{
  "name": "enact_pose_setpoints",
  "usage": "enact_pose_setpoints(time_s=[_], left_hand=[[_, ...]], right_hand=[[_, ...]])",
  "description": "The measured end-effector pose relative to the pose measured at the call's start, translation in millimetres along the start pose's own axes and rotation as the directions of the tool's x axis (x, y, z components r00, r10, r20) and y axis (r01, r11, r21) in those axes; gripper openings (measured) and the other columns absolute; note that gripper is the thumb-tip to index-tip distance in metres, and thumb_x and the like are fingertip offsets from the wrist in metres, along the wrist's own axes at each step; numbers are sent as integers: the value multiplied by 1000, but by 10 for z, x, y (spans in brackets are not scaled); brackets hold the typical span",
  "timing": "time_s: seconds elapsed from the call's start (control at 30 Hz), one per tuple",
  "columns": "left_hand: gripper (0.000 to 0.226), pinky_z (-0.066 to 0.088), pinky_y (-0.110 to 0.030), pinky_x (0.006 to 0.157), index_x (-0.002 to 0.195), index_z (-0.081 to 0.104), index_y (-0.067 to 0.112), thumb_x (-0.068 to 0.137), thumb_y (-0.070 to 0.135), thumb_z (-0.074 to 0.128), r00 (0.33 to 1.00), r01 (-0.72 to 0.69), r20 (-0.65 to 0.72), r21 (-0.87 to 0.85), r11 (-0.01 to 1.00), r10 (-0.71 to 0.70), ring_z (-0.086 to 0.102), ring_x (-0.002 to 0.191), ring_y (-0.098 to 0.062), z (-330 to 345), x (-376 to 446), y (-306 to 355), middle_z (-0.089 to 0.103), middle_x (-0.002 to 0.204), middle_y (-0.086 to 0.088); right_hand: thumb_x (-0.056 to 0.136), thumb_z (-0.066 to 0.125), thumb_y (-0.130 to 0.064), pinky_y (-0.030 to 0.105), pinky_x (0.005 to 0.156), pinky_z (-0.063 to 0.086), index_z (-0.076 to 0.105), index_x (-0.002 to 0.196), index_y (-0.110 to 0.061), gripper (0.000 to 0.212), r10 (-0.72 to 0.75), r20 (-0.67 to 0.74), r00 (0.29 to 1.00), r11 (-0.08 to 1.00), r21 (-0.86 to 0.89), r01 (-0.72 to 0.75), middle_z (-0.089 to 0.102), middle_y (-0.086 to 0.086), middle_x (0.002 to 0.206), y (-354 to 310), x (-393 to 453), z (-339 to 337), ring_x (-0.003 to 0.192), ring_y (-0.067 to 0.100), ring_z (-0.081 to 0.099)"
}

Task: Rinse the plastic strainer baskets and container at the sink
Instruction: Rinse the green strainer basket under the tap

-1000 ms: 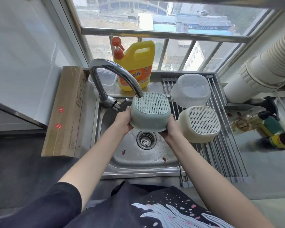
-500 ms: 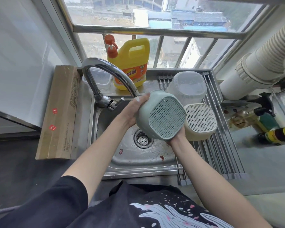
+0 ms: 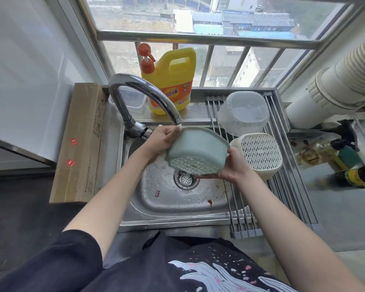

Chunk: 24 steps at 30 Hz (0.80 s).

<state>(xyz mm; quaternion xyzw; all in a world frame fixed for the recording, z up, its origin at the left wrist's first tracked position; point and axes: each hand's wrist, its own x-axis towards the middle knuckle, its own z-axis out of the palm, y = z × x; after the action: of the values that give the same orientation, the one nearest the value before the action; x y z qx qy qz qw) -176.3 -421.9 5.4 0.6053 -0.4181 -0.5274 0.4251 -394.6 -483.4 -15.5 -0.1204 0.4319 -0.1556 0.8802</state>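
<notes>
Green strainer basket (image 3: 196, 150), tilted under the faucet (image 3: 143, 91), gripped by left hand (image 3: 162, 140) and right hand (image 3: 232, 167) above the sink (image 3: 167, 199).

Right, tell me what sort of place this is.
Probably a home kitchen sink by a high-floor window: a stainless steel sink basin with a curved chrome tap, a yellow dish soap jug with an orange pump on the sill, and rooftops far below outside.

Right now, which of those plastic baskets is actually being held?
The green strainer basket, gripped by the left hand and right hand under the faucet. The cream strainer and clear container sit upside down on the rack.
</notes>
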Motion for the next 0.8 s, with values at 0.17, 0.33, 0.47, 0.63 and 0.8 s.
enact_pose_setpoints(time_s=[0.17,0.33,0.47,0.63,0.8], left_hand=[[69,44,-68,82,130,48,30,81,76,34,912,408,251,-481,776,-323,54,118,-39,-53,-152,-203,55,132,-13],[27,52,-55,87,123,50,13,96,16,47,840,541,257,-330,774,-477,63,107,-33,-70,-215,-138,64,118,-17],[47,55,-53,81,129,45,13,87,-8,42,882,471,145,-318,823,-449,59,111,-35,-168,-183,-125,59,123,-17],[65,56,-48,72,135,37,21,81,-13,51,931,365,74,-209,907,-357,58,111,-32,-134,-204,-151,58,122,-14],[66,44,-37,95,132,41,20,74,4,70,995,-44,-61,443,896,80,51,113,-23,-11,-285,-171,53,122,-2]], right_hand=[[64,32,12,47,92,48,47,132,-15,75,-370,-182,911,928,-112,355,51,9,128,26,118,244,107,27,54],[57,46,7,48,85,52,53,129,-22,79,-522,-70,850,826,-290,483,50,5,132,24,67,321,108,30,55],[85,54,6,30,65,57,49,136,-22,58,-522,-8,853,769,-436,467,57,3,116,-14,-6,338,92,20,62],[94,50,-12,35,59,56,60,112,-24,24,-440,-159,884,760,-590,273,61,9,112,-12,-72,316,87,20,64],[93,27,-56,59,82,49,56,115,-12,56,-53,-243,969,923,-382,-45,56,15,115,-87,-86,103,99,36,58]])
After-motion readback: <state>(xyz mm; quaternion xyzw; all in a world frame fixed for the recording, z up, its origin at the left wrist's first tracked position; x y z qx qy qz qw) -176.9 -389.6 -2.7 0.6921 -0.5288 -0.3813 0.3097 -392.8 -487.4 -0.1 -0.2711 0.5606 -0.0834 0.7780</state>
